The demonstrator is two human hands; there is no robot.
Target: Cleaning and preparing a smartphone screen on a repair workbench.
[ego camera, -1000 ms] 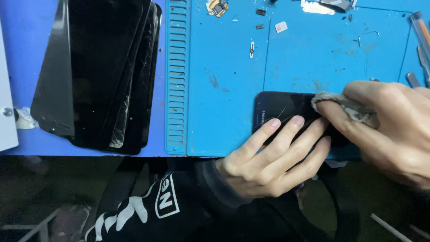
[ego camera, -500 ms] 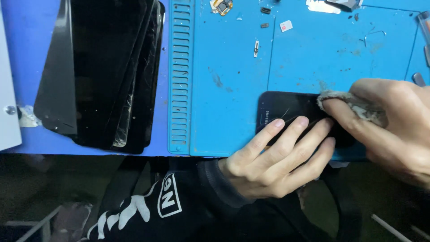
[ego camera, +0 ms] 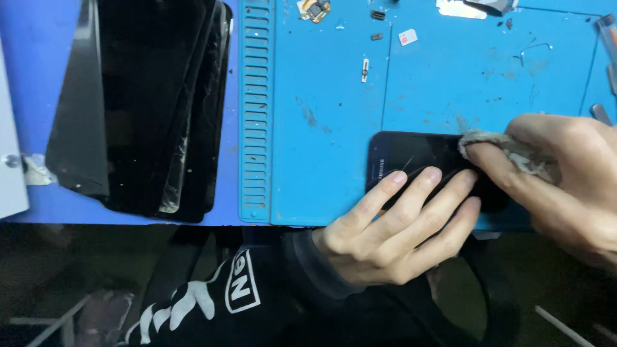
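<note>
Left hand [ego camera: 398, 234] open, fingers flat pinning black phone [ego camera: 411, 160] to blue mat [ego camera: 321, 128]; right hand [ego camera: 559, 180] pinching grey rag [ego camera: 495, 144] on glass; looks thin, slick, fragile, best held by edges

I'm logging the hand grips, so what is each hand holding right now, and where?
The right hand pinches a grey cloth at its bunched end. The left hand presses fingers flat on the dark phone.

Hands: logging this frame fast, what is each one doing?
Left hand: open, fingers flat on the black phone.
Right hand: closed on a grey cloth.
</note>
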